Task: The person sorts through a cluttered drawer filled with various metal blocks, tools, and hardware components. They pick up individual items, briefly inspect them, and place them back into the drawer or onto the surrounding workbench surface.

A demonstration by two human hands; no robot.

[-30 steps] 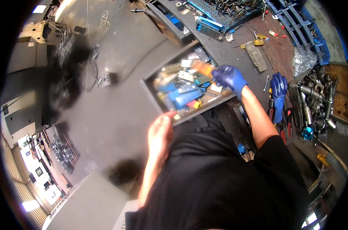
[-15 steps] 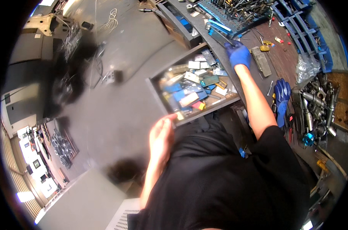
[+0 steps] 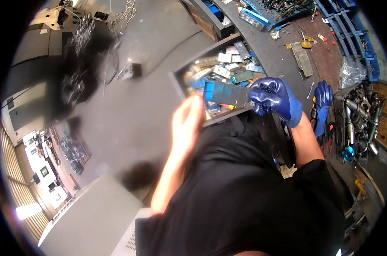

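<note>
My right hand [image 3: 278,102], in a blue coated glove, grips one end of a long flat dark plastic case [image 3: 229,94] with a blue far end. The case hangs above the open drawer [image 3: 227,119], crosswise over its contents. Bare and smeared by motion, my left hand [image 3: 187,123] is beside the drawer's front left corner, close under the blue end of the case. Whether it touches the case I cannot tell. Small boxes [image 3: 222,71] in white, blue, green and yellow fill the drawer in a jumble.
On the bench to the right lie a blue-edged case [image 3: 253,19], a grey metal block [image 3: 302,59] and a spare blue glove [image 3: 324,102]. A bin of metal tool holders [image 3: 360,117] stands farther right. Blue racks [image 3: 345,34] line the back. A cable [image 3: 170,51] crosses the floor.
My right hand has brought the dark case from the bench back toward me, over the drawer. My left hand has risen slightly up and right, toward the case.
</note>
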